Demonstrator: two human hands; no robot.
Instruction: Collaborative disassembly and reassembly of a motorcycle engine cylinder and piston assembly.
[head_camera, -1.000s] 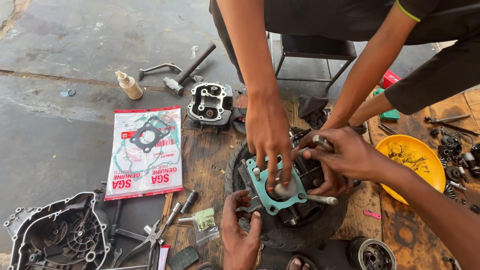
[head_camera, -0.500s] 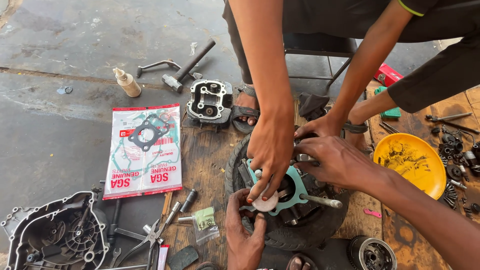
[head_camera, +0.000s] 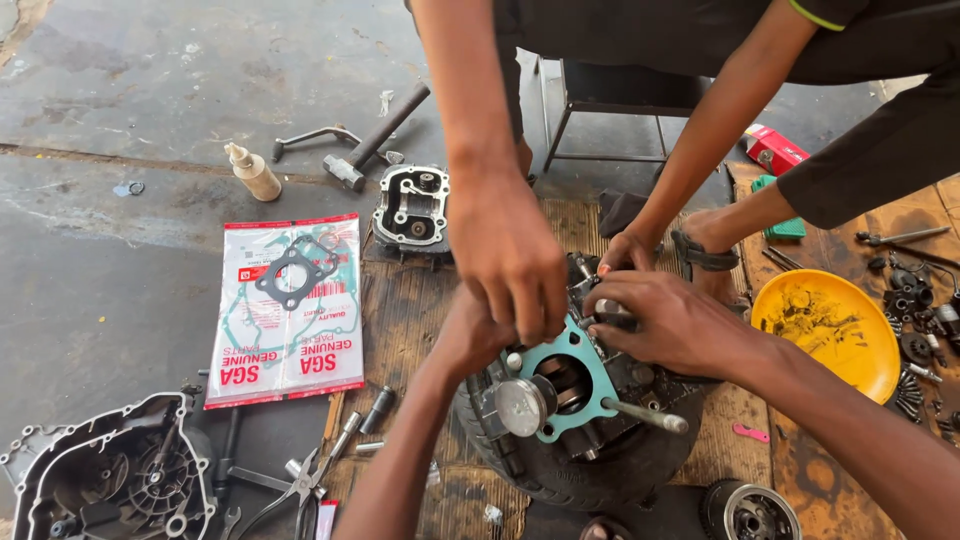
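Four hands crowd one engine block here. The wearer's left hand comes up from the bottom edge and presses against the grey metal engine block, but its fingers are hidden behind a co-worker's hand, so I can't tell if they're curled or spread. The wearer's right hand has its fingers pinched together on a small metal part at the block's top edge; what exactly it is, hard to say.

On the block sits one teal flat gasket around the round silver piston, and one steel stud sticks out to the right. The block rests in a black rubber tyre on the worn wooden floor boards. The co-worker's second hand is half hidden behind the block.

One yellow round bowl holds dark greasy bits, too small to make out. One clear plastic gasket packet, one black cylinder head, one hammer. A dark crankcase cover is cut off at the corner.
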